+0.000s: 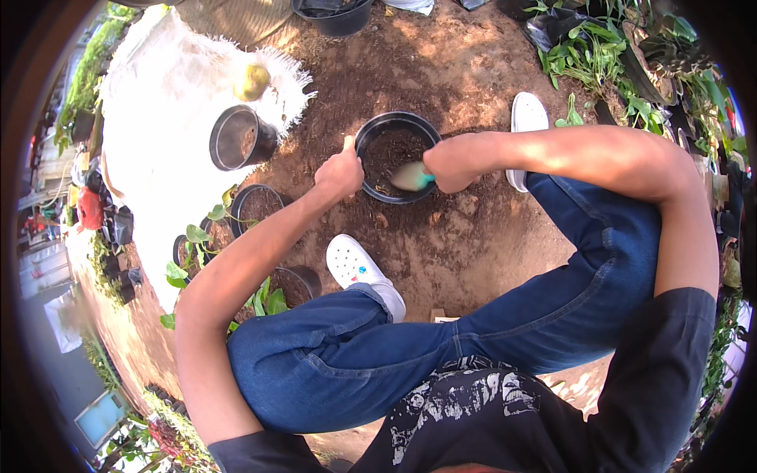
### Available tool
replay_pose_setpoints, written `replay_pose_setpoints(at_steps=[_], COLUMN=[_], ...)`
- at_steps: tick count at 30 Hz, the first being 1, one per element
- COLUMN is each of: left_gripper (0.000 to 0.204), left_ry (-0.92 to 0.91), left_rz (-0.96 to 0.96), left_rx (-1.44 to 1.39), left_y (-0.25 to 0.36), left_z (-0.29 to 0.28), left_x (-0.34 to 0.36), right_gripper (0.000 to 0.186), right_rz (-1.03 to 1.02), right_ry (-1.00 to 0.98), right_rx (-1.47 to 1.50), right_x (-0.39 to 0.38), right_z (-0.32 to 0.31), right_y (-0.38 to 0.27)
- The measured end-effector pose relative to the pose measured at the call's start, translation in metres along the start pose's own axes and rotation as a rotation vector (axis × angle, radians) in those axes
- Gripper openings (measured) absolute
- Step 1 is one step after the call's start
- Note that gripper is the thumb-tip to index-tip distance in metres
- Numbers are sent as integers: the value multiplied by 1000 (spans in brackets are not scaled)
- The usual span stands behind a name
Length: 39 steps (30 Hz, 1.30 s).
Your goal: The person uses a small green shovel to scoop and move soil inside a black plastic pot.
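Observation:
A round black plastic pot (390, 119) with dark soil inside stands on the ground between my feet. My left hand (341, 169) is closed on the pot's left rim. At its right side, my right hand (455, 164) grips a trowel with a teal handle; the trowel's pale blade (407, 176) is down inside the pot, on the soil. Left of my left wrist is another black pot (259, 211) holding soil, with leafy plants (177, 271) beside it.
A white woven sack (162, 94) lies at the left with a black pot (240, 138) and a yellowish round fruit (251, 81) on it. Another black pot (331, 17) is at the top. Leafy plants (587, 55) line the right. Bare soil (465, 71) surrounds the middle pot.

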<state>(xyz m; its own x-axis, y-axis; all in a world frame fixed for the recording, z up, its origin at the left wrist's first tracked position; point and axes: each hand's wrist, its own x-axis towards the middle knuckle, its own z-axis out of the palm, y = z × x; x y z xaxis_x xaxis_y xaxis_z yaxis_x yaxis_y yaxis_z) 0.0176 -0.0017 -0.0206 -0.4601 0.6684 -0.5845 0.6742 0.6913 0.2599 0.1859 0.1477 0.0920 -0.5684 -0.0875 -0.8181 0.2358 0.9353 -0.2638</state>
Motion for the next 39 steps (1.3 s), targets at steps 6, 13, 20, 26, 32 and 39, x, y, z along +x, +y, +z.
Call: replay_pose_setpoints(at_steps=[6,13,20,26,32,39], left_gripper=[37,61,41,39,40,40], left_ry=[26,-82,-31,-68,-60,-54], left_rz=[19,-155,-48,-69,-29,-32], left_rx=[42,-364,-106,-70,-16,-6], left_y=[-4,17,-6,0,-1,-1], left_z=[-1,23,-9,-11,-10,-8], left_x=[1,-38,-9,-7,-6,-7], right_gripper=[40,37,25,25,29,30], right_rz=[10,17,85,-39,49,35], right_ry=[185,190,12,267,158,110], right_rx=[34,-42,-48,-54,-126,-272], right_x=[9,9,2,2,-4,-7], right_z=[4,3,-21,3,-24,-17], right_y=[5,8,-4,-8,-15,-20])
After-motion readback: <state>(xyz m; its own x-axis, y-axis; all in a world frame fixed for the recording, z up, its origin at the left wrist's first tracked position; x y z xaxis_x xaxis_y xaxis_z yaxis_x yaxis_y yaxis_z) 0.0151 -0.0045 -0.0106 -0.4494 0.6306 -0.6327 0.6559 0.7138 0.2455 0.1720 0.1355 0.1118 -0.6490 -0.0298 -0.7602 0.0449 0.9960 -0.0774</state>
